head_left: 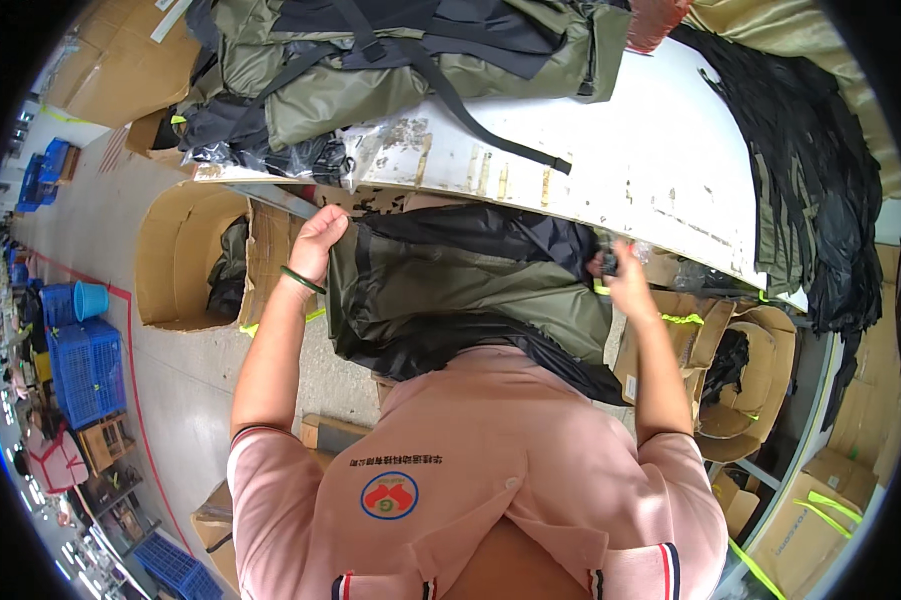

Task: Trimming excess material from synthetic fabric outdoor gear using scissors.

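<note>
An olive-green and black bag (470,285) of coated fabric hangs stretched between my hands, in front of my body and below the table's near edge. With fingers pinched, my left hand (320,235) grips its upper left corner; a dark green bangle sits on that wrist. At the bag's right end my right hand (625,280) is closed around a small black piece, perhaps a buckle, with a bit of yellow-green beside it. Motion blurs that piece, so its exact kind is unclear.
Across the white worn table (660,140) lie more olive and black bags (440,70), one strap trailing. Black straps (810,170) are heaped at its right end. Open cardboard boxes (185,260) stand left and right below. Blue crates (85,350) line the floor at far left.
</note>
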Demonstrator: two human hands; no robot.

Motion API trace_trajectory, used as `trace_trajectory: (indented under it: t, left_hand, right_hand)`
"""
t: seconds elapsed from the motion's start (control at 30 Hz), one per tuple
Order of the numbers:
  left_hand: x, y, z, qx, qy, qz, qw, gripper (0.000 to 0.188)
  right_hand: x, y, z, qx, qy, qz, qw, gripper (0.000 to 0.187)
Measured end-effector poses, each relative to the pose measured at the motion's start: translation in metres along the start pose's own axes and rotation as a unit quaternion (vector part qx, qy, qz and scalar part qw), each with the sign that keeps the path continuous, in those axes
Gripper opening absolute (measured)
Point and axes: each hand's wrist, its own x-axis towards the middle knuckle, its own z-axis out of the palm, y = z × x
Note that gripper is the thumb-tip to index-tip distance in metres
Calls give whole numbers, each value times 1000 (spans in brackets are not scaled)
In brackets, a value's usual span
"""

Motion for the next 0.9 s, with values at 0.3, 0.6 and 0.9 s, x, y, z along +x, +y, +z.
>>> trace_trajectory:
  t: [0.3, 0.6, 0.9]
  left_hand:
    - [-6, -7, 3, 204, 9, 104, 973, 21]
    - [-16, -8, 18, 412, -61, 253, 873, 19]
    - [-6, -29, 0, 95, -35, 45, 994, 11]
  right_hand:
    - [-19, -51, -76, 85, -22, 9, 996, 17]
    - [-1, -14, 7, -133, 36, -36, 990, 34]
    - [-36, -83, -127, -5, 64, 26, 998, 18]
